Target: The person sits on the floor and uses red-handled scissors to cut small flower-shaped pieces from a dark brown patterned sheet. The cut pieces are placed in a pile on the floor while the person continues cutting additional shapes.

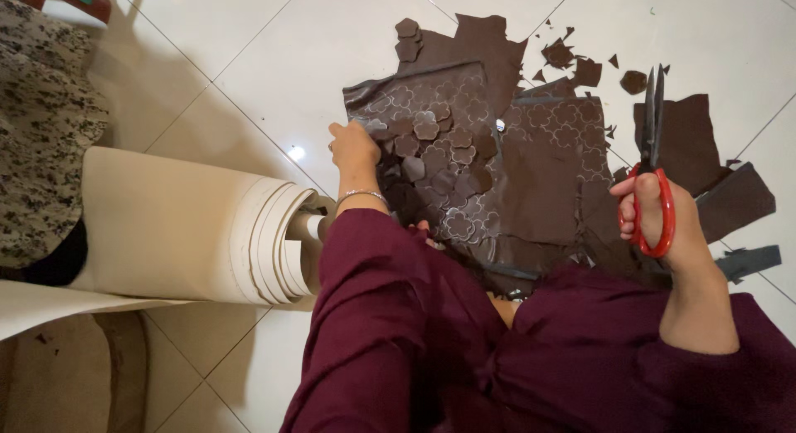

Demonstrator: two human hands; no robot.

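Head view | our left hand [355, 147] rests narrow on brown patterned fabric [489, 163] at 12 o'clock on the tiled floor [249, 60] | right hand [659, 221] grips red-handled scissors [651, 151], blades shut, 2 o'clock | cloth looks limp, light; pinch the edges | flower-shaped cutouts [431, 138] loose | cream roll [191, 230] at 9.
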